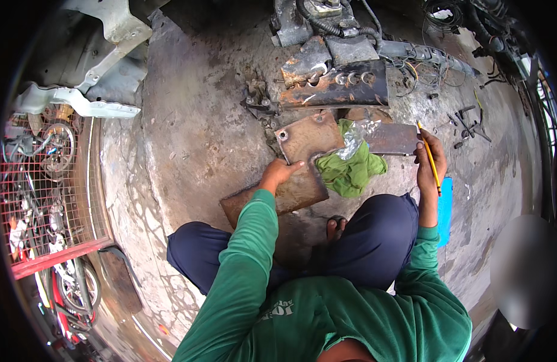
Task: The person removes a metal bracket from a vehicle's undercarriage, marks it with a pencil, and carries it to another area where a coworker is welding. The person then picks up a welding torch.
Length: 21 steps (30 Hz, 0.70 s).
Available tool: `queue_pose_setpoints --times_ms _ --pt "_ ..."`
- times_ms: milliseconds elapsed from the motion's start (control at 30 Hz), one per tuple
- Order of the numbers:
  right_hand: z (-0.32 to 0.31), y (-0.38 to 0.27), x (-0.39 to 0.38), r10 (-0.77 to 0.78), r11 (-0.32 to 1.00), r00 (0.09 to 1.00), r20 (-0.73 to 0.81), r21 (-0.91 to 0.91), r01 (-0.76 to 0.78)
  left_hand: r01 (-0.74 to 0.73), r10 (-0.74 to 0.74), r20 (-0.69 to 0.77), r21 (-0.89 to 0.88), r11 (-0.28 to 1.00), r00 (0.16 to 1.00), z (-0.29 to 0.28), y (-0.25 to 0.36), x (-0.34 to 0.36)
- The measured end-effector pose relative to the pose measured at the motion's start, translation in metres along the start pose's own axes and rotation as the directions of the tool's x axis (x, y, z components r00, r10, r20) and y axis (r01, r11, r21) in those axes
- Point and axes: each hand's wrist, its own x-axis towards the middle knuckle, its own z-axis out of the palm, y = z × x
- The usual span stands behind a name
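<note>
My left hand (pixel 279 175) grips a rusty brown steel plate (pixel 305 187) with a cut-out and holes, thumb over its inner edge, tilted in front of my crossed legs. My right hand (pixel 428 164) holds a yellow pencil (pixel 432 158) upright at the right, beside a flat dark metal bar (pixel 399 137). A crumpled green cloth (pixel 351 175) lies between my hands, with clear plastic (pixel 352 142) on it. Just beyond the plate is a dark, rust-streaked metal bracket (pixel 334 87).
Pale metal body parts (pixel 79 102) overhang the top left; bicycles (pixel 76 292) and red mesh (pixel 49 253) line the left. A vehicle assembly (pixel 314 18) and wires (pixel 411 78) lie ahead. Loose tools (pixel 468 127) and a blue object (pixel 445 211) sit at the right on the stained concrete floor (pixel 188 139).
</note>
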Motion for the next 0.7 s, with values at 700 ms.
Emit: queue_pose_setpoints --times_ms 700 --pt "0.049 -0.180 -0.034 -0.114 0.854 0.565 0.817 -0.210 0.476 -0.209 0.203 0.264 -0.004 0.978 0.943 -0.019 -0.024 0.052"
